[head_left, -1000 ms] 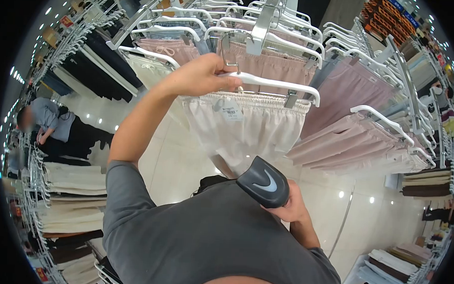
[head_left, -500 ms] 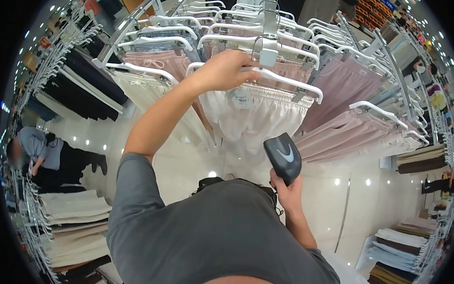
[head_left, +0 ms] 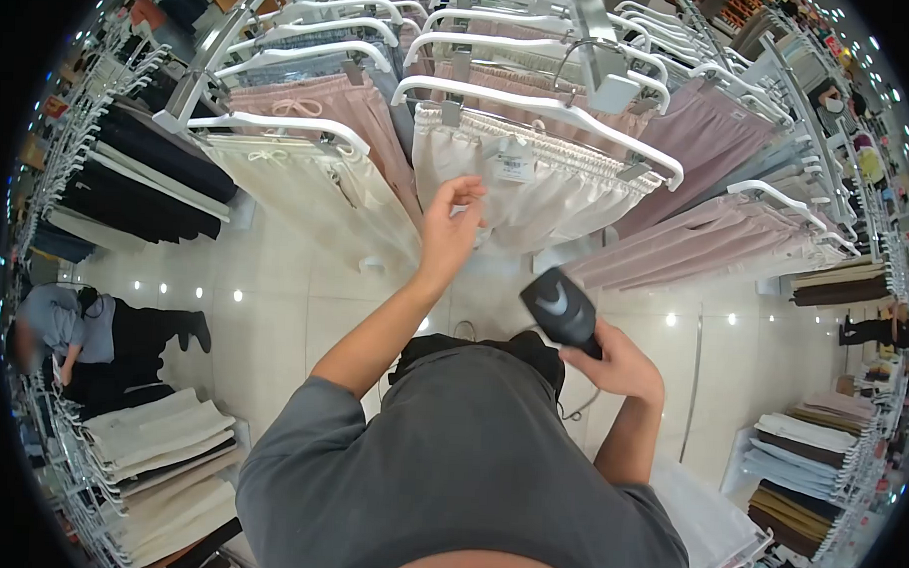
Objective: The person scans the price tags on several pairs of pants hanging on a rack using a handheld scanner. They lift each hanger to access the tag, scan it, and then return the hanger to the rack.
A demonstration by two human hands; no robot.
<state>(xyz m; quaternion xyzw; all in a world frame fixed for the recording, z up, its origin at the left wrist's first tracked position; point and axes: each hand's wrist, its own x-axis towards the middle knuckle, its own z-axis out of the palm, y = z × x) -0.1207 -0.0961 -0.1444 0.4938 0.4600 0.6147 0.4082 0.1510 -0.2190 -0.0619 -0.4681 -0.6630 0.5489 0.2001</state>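
Note:
My right hand [head_left: 620, 362] is wrapped round the handle of a black barcode scanner [head_left: 562, 306], its head pointing up toward the clothes. My left hand [head_left: 455, 222] holds nothing; its fingers are loosely curled and apart, just in front of a pair of white elastic-waist pants [head_left: 568, 193]. A white paper tag [head_left: 516, 164] hangs at the waistband of these pants. They are clipped to a white hanger [head_left: 551, 109] on the front of the rack. Cream drawstring pants [head_left: 298, 183] hang to the left, pink pants [head_left: 676, 237] to the right.
Metal rack arms [head_left: 606, 89] with more hangers stick out toward me. On the left, dark trousers [head_left: 142, 188] hang on a rail, and a person [head_left: 93, 321] stands beyond. Folded-looking rows of light pants [head_left: 159, 434] hang lower left, with blue and brown ones [head_left: 793, 486] lower right.
My left hand has let go of the white hanger and dropped down in front of the pants. The scanner has tilted and shifted slightly left. The view has moved nearer the rack.

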